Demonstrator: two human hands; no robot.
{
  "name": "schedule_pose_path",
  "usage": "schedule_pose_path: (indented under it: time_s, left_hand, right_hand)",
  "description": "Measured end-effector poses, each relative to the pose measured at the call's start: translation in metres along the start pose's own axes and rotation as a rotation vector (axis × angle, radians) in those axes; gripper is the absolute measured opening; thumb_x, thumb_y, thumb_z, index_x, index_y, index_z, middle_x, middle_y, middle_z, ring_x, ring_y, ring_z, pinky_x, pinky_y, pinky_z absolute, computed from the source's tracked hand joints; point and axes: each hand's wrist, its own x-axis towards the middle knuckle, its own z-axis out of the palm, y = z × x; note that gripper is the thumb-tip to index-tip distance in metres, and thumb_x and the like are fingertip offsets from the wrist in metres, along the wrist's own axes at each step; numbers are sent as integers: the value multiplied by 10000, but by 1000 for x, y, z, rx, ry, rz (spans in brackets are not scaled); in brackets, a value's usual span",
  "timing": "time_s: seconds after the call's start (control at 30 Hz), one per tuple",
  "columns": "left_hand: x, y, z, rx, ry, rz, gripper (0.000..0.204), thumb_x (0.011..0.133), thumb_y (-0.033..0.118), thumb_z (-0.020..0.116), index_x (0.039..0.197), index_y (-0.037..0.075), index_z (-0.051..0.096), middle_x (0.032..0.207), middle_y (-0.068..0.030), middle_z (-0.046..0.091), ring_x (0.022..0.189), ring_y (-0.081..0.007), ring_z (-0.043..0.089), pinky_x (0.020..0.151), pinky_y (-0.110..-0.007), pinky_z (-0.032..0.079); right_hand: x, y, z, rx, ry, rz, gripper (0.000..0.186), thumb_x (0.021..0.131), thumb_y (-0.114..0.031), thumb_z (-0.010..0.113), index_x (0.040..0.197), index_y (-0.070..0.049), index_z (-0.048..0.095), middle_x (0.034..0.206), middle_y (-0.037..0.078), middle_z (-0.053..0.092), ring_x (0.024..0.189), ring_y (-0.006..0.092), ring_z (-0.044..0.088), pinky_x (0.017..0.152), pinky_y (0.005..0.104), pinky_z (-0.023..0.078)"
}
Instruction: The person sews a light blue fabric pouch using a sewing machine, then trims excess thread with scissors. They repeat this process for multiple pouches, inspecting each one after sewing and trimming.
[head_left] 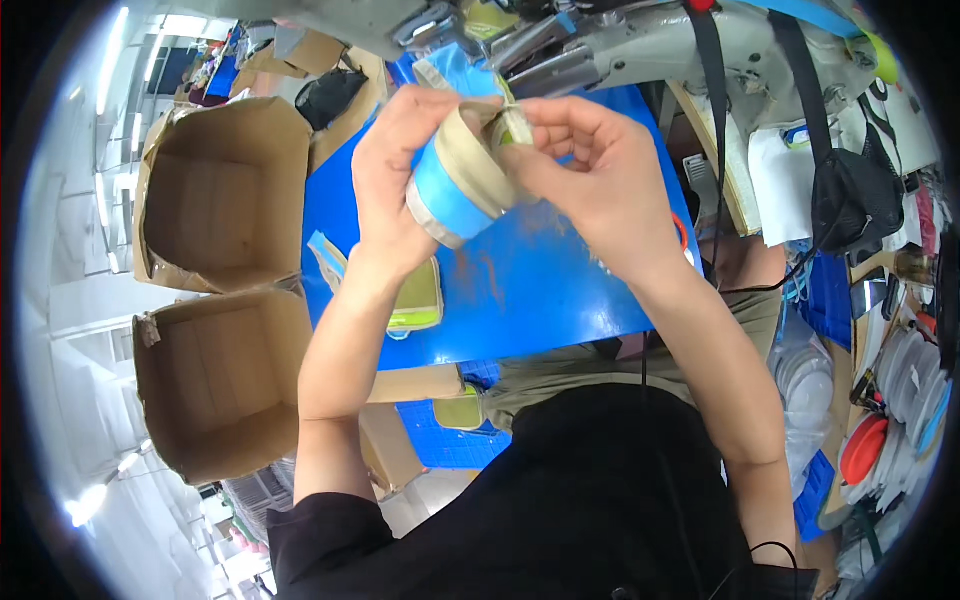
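Observation:
Both hands are raised above a blue tabletop, working on a small fabric pouch with beige, light blue and pale grey bands. My left hand is wrapped around its left side, with the thumb and fingers near the upper rim. At the pouch's right edge, my right hand pinches the rim, where a bit of greenish fabric shows. Its other fingers are curled. Below the left wrist lies a flat green and beige fabric piece, partly hidden by my forearm.
A grey sewing machine stands just beyond my hands, with more blue and beige fabric by it. Two open cardboard boxes sit at the left. On the right are a black bag and several thread cones.

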Motion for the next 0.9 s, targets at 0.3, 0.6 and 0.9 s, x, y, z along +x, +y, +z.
schedule_pose_path:
  time_s: [0.3, 0.6, 0.9]
  left_hand:
    - [2, -1, -6, -60, -85, -54, 347, 835, 157, 771, 1165, 52, 743, 1036, -80, 685, 939, -218, 651, 844, -317, 511]
    - [7, 15, -6, 492, -79, 213, 448, 680, 191, 813, 1124, 139, 789, 1012, -53, 700, 925, -236, 644, 826, -357, 454]
    - [26, -4, -6, 671, 74, 479, 444, 662, 192, 813, 1101, 149, 775, 1035, -17, 732, 875, -217, 672, 797, -340, 454]
  right_hand:
    - [2, 6, -1, 73, 12, 32, 251, 850, -57, 786, 1062, 60, 722, 885, 77, 732, 778, 103, 675, 683, 253, 554]
    - [-1, 3, 5, 64, 67, 112, 162, 857, 15, 719, 1016, 47, 722, 866, 46, 736, 775, 77, 666, 681, 235, 531]
    - [21, -4, 8, -3, 57, 102, 183, 875, -4, 732, 1055, 24, 714, 898, 42, 732, 764, 65, 657, 693, 224, 526]
